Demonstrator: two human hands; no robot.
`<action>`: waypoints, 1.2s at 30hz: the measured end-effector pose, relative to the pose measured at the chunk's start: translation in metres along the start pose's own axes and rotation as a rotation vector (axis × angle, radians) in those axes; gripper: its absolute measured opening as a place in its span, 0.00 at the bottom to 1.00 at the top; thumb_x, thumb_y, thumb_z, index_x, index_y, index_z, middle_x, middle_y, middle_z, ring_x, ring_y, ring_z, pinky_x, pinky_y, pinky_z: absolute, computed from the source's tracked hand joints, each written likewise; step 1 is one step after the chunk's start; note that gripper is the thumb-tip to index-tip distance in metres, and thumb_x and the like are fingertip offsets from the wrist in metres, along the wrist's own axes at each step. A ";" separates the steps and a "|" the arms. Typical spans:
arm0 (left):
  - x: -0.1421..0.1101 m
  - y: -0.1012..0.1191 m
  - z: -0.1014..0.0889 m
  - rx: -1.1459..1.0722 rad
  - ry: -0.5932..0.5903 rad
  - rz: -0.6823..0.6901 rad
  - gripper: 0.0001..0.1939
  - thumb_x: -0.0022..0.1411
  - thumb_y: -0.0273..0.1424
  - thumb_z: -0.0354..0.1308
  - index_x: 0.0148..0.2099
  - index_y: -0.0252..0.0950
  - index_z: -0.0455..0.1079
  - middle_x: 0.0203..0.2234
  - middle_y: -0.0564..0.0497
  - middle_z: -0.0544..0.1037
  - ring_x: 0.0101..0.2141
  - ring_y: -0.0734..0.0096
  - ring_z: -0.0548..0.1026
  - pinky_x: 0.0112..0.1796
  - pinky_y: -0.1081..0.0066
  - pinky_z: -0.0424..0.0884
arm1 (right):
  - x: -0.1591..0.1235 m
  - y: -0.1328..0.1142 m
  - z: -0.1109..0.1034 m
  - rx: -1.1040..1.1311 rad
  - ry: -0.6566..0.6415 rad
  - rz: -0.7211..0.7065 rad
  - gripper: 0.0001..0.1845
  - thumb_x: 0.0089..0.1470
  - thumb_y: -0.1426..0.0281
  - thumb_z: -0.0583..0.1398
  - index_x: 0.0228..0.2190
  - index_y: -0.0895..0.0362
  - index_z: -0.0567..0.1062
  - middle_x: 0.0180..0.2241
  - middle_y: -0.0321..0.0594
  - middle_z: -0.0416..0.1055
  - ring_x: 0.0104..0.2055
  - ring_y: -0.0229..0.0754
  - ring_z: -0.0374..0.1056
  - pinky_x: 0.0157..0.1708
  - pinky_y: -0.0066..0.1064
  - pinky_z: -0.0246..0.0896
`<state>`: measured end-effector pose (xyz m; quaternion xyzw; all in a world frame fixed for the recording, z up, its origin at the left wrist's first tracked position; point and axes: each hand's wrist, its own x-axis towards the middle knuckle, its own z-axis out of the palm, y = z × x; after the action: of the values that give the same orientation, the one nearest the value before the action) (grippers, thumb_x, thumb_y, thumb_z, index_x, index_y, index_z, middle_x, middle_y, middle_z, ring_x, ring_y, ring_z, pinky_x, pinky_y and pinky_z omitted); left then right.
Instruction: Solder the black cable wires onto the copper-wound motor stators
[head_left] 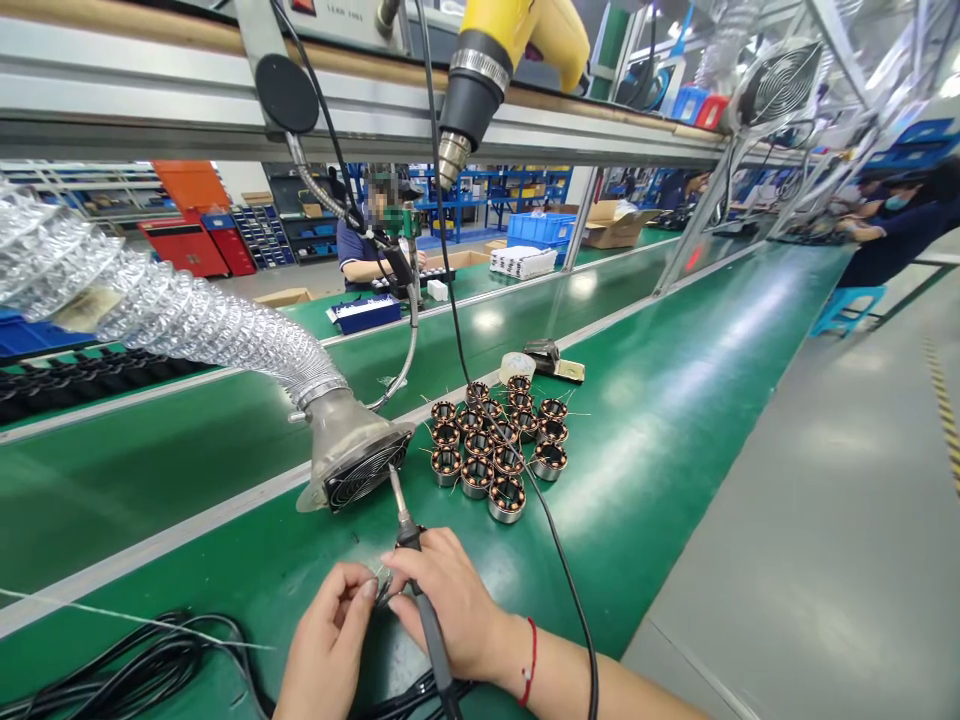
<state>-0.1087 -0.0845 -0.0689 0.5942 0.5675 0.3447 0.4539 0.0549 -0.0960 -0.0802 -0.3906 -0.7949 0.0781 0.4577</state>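
Note:
Low in the head view, my left hand [330,635] is closed, thumb and finger pinching a thin dark cable end [384,588] with fine wire ends. My right hand [461,605] is wrapped around a soldering iron [431,630], its tip pointing up and away beside the fan grille [367,475]. The right thumb and fingertip also meet the cable end from the other side; exactly how they touch it is partly hidden. Beyond my hands, several copper-wound motor stators [506,498] stand grouped on the green bench [637,420], thin leads sticking out.
A silver fume hose [217,325] comes in from the left. Coiled black cables [120,665] lie front left. A black cord [551,520] hangs across the stators and over my right forearm. A yellow heat gun [517,40] hangs overhead. Behind the tape roll [517,367], a co-worker [360,245] sits.

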 end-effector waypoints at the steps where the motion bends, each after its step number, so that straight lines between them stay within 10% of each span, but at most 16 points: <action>1: -0.001 0.001 0.001 -0.007 0.018 -0.008 0.23 0.53 0.52 0.55 0.30 0.36 0.69 0.23 0.53 0.71 0.24 0.72 0.67 0.28 0.72 0.67 | 0.000 0.000 -0.001 0.004 0.008 0.002 0.28 0.51 0.78 0.55 0.53 0.53 0.55 0.37 0.32 0.69 0.42 0.39 0.60 0.43 0.34 0.55; 5: -0.007 0.011 0.002 0.007 0.078 0.031 0.15 0.57 0.46 0.54 0.32 0.39 0.70 0.21 0.55 0.70 0.22 0.70 0.67 0.25 0.69 0.66 | 0.003 0.002 -0.006 0.023 0.045 0.023 0.26 0.54 0.76 0.53 0.53 0.52 0.54 0.34 0.31 0.69 0.39 0.38 0.63 0.41 0.34 0.60; 11: -0.009 0.031 -0.011 0.231 0.063 0.433 0.09 0.58 0.31 0.54 0.26 0.39 0.70 0.22 0.51 0.70 0.27 0.68 0.68 0.29 0.67 0.67 | 0.002 0.002 -0.010 0.123 0.057 0.101 0.15 0.62 0.69 0.53 0.51 0.56 0.61 0.34 0.37 0.68 0.38 0.39 0.66 0.40 0.37 0.65; 30: -0.008 0.002 0.001 0.647 0.021 0.778 0.15 0.68 0.32 0.45 0.39 0.34 0.72 0.33 0.46 0.75 0.34 0.72 0.72 0.36 0.71 0.70 | -0.001 0.011 -0.005 0.276 0.064 0.173 0.23 0.59 0.65 0.59 0.53 0.55 0.60 0.31 0.34 0.69 0.38 0.39 0.69 0.47 0.38 0.63; 36: -0.006 0.003 0.000 0.382 0.113 0.687 0.11 0.65 0.28 0.50 0.34 0.34 0.72 0.30 0.49 0.74 0.33 0.77 0.72 0.36 0.76 0.70 | -0.003 0.014 -0.008 0.239 0.009 0.178 0.22 0.59 0.66 0.59 0.54 0.54 0.62 0.34 0.36 0.71 0.42 0.40 0.69 0.50 0.39 0.61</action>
<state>-0.1078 -0.0905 -0.0651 0.8034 0.4137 0.3968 0.1612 0.0701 -0.0902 -0.0844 -0.4026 -0.7402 0.2106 0.4957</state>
